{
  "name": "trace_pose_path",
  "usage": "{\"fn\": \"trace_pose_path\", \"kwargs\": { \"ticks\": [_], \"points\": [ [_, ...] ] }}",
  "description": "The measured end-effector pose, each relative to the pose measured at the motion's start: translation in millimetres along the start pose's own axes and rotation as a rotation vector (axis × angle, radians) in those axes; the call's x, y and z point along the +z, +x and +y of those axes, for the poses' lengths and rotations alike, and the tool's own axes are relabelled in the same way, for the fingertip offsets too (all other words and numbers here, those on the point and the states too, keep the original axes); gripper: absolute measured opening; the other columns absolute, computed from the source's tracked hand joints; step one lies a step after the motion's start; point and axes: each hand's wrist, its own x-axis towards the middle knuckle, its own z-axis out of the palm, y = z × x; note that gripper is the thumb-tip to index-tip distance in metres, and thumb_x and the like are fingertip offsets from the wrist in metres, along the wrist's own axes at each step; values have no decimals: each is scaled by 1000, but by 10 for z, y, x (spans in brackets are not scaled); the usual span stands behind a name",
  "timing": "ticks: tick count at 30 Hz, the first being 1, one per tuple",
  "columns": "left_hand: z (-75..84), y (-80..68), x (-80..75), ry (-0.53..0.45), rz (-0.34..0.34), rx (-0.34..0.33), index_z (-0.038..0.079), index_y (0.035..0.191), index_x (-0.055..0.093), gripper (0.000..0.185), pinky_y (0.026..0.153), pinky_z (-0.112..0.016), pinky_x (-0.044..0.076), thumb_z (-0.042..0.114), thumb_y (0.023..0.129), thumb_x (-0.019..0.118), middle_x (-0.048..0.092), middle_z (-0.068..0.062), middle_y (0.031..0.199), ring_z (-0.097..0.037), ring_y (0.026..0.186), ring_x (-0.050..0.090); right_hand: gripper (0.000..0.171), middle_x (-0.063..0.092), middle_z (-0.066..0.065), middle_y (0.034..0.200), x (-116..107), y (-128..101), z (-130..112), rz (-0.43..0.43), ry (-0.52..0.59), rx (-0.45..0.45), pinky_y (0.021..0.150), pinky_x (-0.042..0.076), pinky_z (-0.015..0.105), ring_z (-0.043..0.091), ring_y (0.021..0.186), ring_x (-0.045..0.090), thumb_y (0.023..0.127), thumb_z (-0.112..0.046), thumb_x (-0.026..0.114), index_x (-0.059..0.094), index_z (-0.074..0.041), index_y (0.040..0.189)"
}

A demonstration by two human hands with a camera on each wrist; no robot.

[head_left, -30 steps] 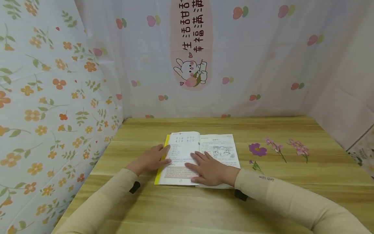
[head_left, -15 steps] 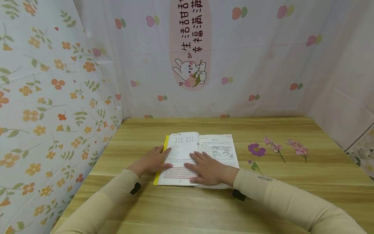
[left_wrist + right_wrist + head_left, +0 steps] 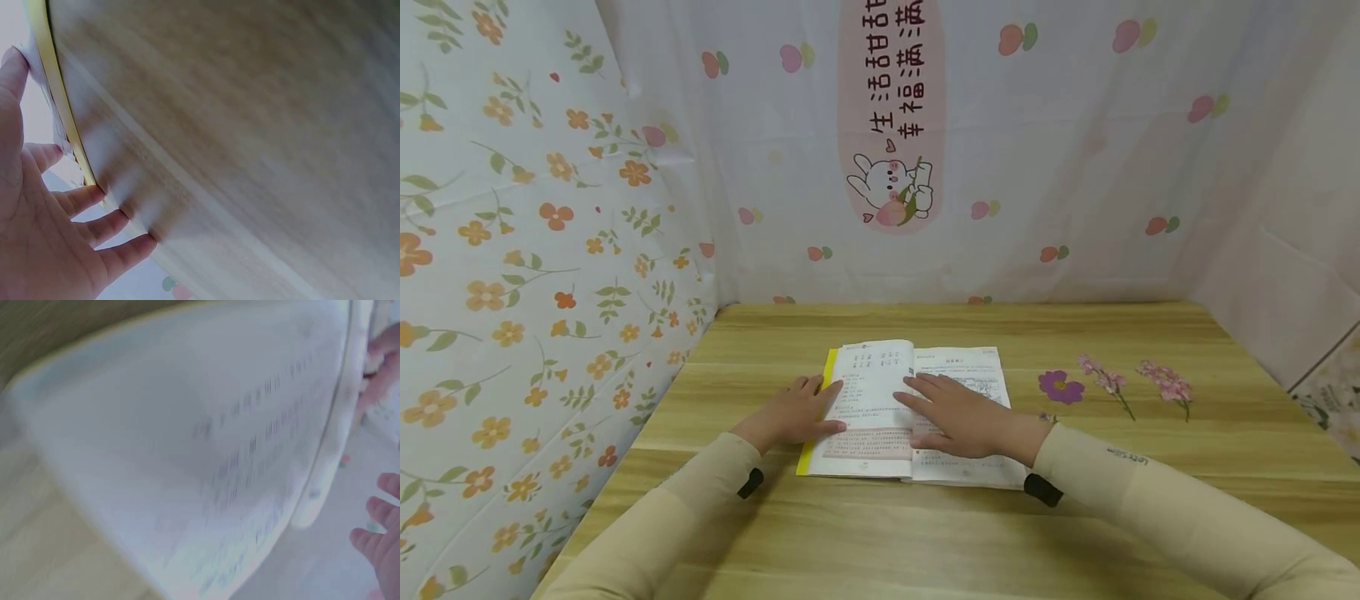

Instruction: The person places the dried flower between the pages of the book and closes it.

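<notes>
An open book (image 3: 872,396) with a yellow cover edge lies on the wooden table, its printed pages facing up. My left hand (image 3: 793,412) rests at the book's left edge, thumb and index finger over the page margin. In the left wrist view, the other fingers of that hand (image 3: 50,231) reach straight to the yellow edge and the tabletop beside it. Spread over the right page near the spine is my right hand (image 3: 966,417), fingertips by the centre fold. The right wrist view shows its straight fingers (image 3: 375,540) raised beside the blurred page (image 3: 175,437).
Right of the book lie a purple flower (image 3: 1062,387), a pink flower sprig (image 3: 1103,374) and another pink sprig (image 3: 1167,380). A small purple sprig (image 3: 1048,417) is mostly hidden by the right arm. Patterned cloth (image 3: 760,150) hangs behind and beside the table (image 3: 865,542).
My right hand has moved right and slightly away, from the left page across the fold onto the right page, uncovering lower text. The left hand stays nearly in place at the book's edge.
</notes>
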Motion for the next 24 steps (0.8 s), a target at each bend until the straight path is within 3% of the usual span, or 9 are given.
{"fn": "trace_pose_path", "kwargs": {
  "ticks": [8, 17, 20, 24],
  "points": [
    [15, -13, 33, 22, 38, 23, 14, 155, 27, 81, 101, -57, 34, 63, 94, 46, 32, -23, 149, -42, 134, 32, 68, 36, 16, 151, -147, -373, 260, 199, 23, 40, 107, 30, 53, 35, 137, 34, 94, -42, 62, 37, -10, 149],
    [29, -50, 50, 30, 69, 20, 13, 154, 29, 80, 101, -56, 35, 63, 94, 48, 33, -21, 148, -40, 132, 34, 62, 39, 22, 146, -165, -979, 732, 398, 94, 200, 93, 39, 63, 45, 122, 47, 94, -26, 67, 41, -4, 146],
    [26, -52, 50, 22, 68, 15, 13, 154, 29, 80, 102, -56, 34, 62, 94, 48, 32, -21, 149, -40, 133, 33, 62, 40, 25, 144, -194, -1204, 937, 439, 125, 274, 90, 39, 66, 50, 119, 47, 95, -22, 66, 38, -4, 147],
    [20, -56, 41, 6, 58, 6, 14, 155, 28, 80, 103, -57, 31, 62, 94, 48, 30, -21, 150, -40, 134, 31, 59, 49, 28, 133, -229, -1503, 1202, 459, 188, 449, 78, 45, 64, 47, 93, 60, 98, -27, 60, 36, -6, 148]
  ]
}}
